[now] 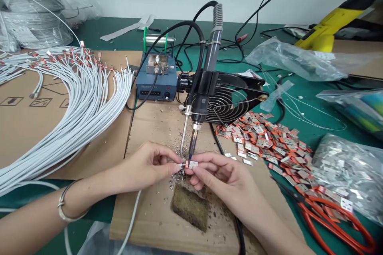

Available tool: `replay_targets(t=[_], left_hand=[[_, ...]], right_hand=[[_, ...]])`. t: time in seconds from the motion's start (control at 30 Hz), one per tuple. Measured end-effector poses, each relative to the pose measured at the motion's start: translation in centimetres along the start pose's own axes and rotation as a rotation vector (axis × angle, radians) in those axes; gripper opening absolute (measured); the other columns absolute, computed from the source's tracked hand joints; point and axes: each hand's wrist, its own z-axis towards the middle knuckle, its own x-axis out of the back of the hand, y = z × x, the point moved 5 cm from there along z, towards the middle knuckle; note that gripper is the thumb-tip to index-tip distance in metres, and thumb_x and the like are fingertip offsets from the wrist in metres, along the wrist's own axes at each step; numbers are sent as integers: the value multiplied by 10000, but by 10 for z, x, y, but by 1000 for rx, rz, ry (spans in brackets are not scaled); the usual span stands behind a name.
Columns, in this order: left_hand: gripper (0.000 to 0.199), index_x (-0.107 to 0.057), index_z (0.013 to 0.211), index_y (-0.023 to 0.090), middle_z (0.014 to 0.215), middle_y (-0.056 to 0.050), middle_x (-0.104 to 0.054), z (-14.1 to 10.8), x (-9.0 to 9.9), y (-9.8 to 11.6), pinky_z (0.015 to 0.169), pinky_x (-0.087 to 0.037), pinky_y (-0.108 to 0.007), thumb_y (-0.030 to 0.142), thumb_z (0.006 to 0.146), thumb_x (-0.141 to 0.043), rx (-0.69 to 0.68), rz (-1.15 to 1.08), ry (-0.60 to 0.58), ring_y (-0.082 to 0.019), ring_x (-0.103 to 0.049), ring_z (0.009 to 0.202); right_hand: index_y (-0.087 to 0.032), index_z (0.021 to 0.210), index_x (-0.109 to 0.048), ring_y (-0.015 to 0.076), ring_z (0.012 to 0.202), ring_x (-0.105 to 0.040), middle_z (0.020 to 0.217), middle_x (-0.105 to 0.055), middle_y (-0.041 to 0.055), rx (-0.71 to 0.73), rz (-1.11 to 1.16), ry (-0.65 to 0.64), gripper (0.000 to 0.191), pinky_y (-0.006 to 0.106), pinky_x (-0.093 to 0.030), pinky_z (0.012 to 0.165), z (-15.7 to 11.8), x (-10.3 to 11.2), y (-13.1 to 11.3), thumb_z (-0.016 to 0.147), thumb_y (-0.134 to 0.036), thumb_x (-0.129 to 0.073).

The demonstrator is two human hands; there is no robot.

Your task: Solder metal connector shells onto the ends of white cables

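Observation:
Pinched in my right hand point(220, 173) is a small USB connector point(194, 164) with a metal shell and a red-orange board. My left hand point(154, 165) grips the end of a white cable point(131, 219) against that board; the cable hangs below the hand. A stand-mounted soldering iron point(203, 99) points down between my hands, its dark tip at the joint of cable and connector. Beside it a thin metal solder feed tube point(184, 135) ends just above the same spot. Fingers partly cover the wire ends.
A brown sponge point(190, 207) lies on the cardboard point(143, 211) below my hands. White cables point(98, 115) lie bundled at left. A blue solder feeder point(157, 83) and a fan point(227, 103) stand behind. Loose connectors point(269, 143) and red-handled scissors point(332, 223) are at right.

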Motion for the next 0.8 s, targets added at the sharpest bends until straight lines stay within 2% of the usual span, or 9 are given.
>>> replay_targets(t=[0.43, 0.8], left_hand=[[159, -650, 827, 136, 488, 86, -399, -2, 0, 2, 374, -263, -186, 263, 791, -560, 2, 25, 12, -46, -339, 383], [147, -632, 804, 132, 485, 79, -415, -2, 0, 2, 355, -256, -162, 266, 780, -575, 5, -52, -6, -34, -334, 376]], right_hand=[[-159, 755, -647, 104, 518, -628, 604, -683, 30, 48, -109, 16, 247, 194, -551, 506, -2, 0, -6, 642, -334, -778], [-163, 762, -676, 71, 473, -571, 642, -706, 33, 25, -47, 10, 236, 155, -478, 444, -5, 0, -7, 623, -312, -797]])
